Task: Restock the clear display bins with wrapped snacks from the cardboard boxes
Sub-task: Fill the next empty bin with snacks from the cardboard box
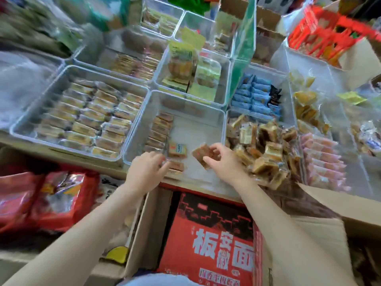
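**Both hands at the near edge of a half-filled clear bin**

The right hand [223,162] pinches a brown wrapped snack [203,154] between thumb and curled fingers, holding it tilted just above the floor of the clear bin [218,120] at the counter's near edge. The left hand [147,172] reaches over the same bin's near wall, its fingers curled down onto a wrapped snack lying flat [176,166] in the bin's near-left corner; whether it grips or only presses that piece cannot be told through the blur. Just beyond those fingers another wrapped piece [177,150] lies label-up. A single row of standing snacks [159,131] runs along the bin's left wall; the rest of the bin floor shows bare.

To the left, touching this bin, a wider clear bin [31,120] holds neat rows of pale wrapped bars. To the right, a bin is heaped with loose brown wrapped cakes [266,149], and further right lie pink wrapped packs [323,162]. Behind, toward the counter's far edge, more clear bins hold blue packets [251,96] and yellow-green packs [183,62].

Below the counter's near edge stands an open cardboard box [144,234] holding a red printed carton [210,240]. Red foil bags [51,199] lie to its left.
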Motion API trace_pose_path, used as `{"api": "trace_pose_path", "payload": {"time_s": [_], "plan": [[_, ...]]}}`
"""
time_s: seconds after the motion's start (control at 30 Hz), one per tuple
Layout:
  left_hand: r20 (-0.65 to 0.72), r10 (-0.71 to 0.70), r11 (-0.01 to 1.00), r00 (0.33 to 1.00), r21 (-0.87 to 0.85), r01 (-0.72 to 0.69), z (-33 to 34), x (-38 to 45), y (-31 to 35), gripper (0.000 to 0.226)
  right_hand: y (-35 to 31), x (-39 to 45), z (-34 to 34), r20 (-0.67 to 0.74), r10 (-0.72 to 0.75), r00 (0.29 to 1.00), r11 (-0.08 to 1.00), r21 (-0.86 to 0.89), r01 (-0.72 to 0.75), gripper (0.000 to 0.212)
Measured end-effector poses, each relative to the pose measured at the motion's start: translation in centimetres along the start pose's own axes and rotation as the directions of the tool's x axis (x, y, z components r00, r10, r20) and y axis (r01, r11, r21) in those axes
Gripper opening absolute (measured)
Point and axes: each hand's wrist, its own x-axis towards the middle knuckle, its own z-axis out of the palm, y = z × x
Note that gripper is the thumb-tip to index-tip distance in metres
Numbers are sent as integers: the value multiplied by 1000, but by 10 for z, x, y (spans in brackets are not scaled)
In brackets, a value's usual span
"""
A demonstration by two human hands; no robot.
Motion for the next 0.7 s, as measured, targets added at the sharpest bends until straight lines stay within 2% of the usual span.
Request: {"api": "trace_pose_path", "payload": {"time_s": [0.1, 0.2, 0.33, 0.43, 0.57, 0.7], "plan": [[26, 82, 970, 996, 226, -85, 18, 7, -29, 51, -6, 43, 34, 11, -46, 999, 975, -215, 47, 35], [-73, 122, 959, 990, 265, -98, 25, 9, -33, 44, -9, 75, 74, 131, -49, 990, 949, -302, 87, 34], [-189, 197, 944, 962, 303, -134, 27, 9, -32, 36, -13, 100, 108, 351, 13, 936, 936, -333, 112, 42], [-179, 205, 941, 962, 307, -143, 28, 10, -33, 34, -10, 115, 112, 348, 31, 937, 945, -317, 86, 33], [-170, 212, 940, 962, 306, -153, 31, 10, -35, 33, -7, 127, 115, 314, 77, 946, 894, -442, 74, 26], [-144, 191, 945, 971, 293, -142, 31, 10, -34, 34, -15, 131, 122, 242, 143, 960, 867, -497, -4, 26]]}}
